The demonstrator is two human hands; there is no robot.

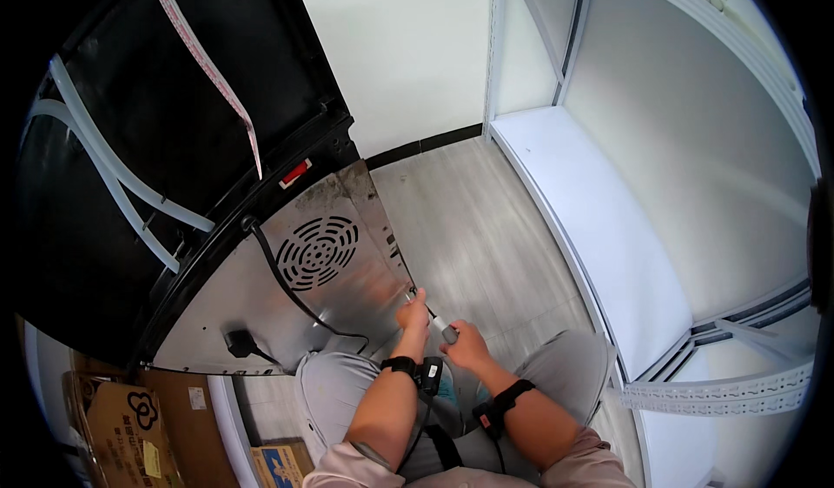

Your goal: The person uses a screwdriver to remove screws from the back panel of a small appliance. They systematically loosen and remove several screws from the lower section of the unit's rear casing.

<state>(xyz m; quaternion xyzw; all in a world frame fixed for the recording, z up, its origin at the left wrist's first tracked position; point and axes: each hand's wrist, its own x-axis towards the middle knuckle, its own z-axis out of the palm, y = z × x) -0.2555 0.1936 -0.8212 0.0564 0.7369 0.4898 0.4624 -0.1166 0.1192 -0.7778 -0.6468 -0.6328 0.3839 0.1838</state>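
My right hand point(467, 346) is closed around the grey handle of a screwdriver point(446, 329). Its thin shaft points up and left toward the edge of a metal panel point(261, 314). At that edge, close to the screwdriver's tip, my left hand point(414, 313) is pinched; what lies between its fingers is too small to make out. The panel has a round slotted vent point(318, 253) and is the lower part of a large black appliance point(217, 27). A black power cord point(276, 266) hangs across it, and a black plug point(239, 343) lies against its lower left.
Two pale hoses point(117, 153) and a red-and-white strip point(201, 56) hang on the black back. Cardboard boxes point(130, 436) stand at lower left. A white shelf unit point(599, 227) rises along the right, beside the grey wood-look floor point(469, 219). My knees flank my hands.
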